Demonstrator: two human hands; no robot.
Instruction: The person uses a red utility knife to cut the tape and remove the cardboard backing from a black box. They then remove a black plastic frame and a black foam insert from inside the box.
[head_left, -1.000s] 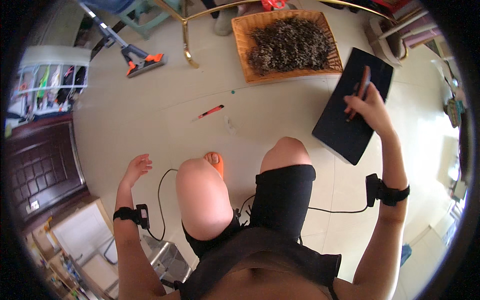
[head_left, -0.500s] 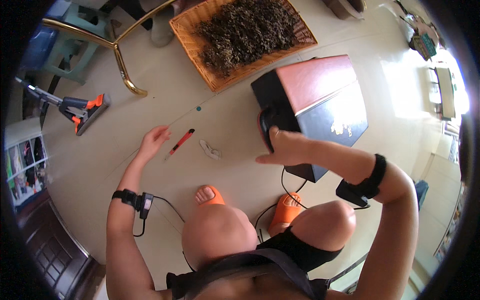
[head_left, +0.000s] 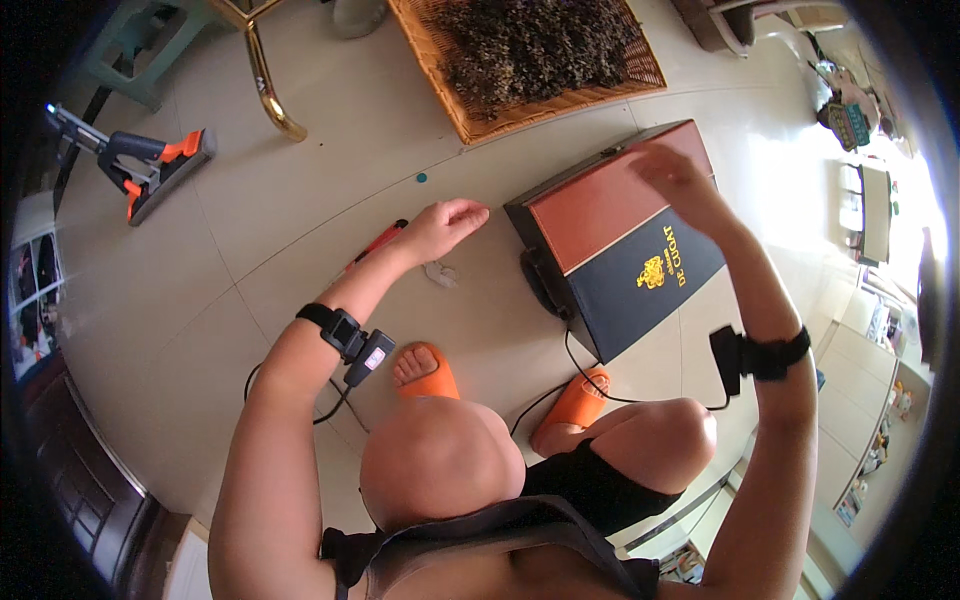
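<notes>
A case (head_left: 640, 290) with a brown and black leather-look lid and a gold emblem lies on the floor to my right. Its black handle (head_left: 541, 284) is on the left side, with no hand on it. My right hand (head_left: 672, 175), smeared by motion, is over the brown far part of the lid; I cannot tell whether it touches. Left of the case, my left hand (head_left: 448, 230) hovers above the floor with loosely stretched fingers and nothing in them. A red utility knife (head_left: 380, 242) lies partly hidden behind that hand and wrist, with a crumpled whitish scrap (head_left: 441, 274) nearby.
Beyond the case sits a wicker basket (head_left: 440, 85) of dark dried plants. A floor-cleaning head (head_left: 165, 175) and a gold metal leg (head_left: 265, 85) stand at the far left. A cable (head_left: 620, 401) runs past my orange slippers (head_left: 575, 405).
My right hand has left the handle and moved to the far part of the lid. The case has turned and its handle hangs lower. My left hand has come right, towards the case.
</notes>
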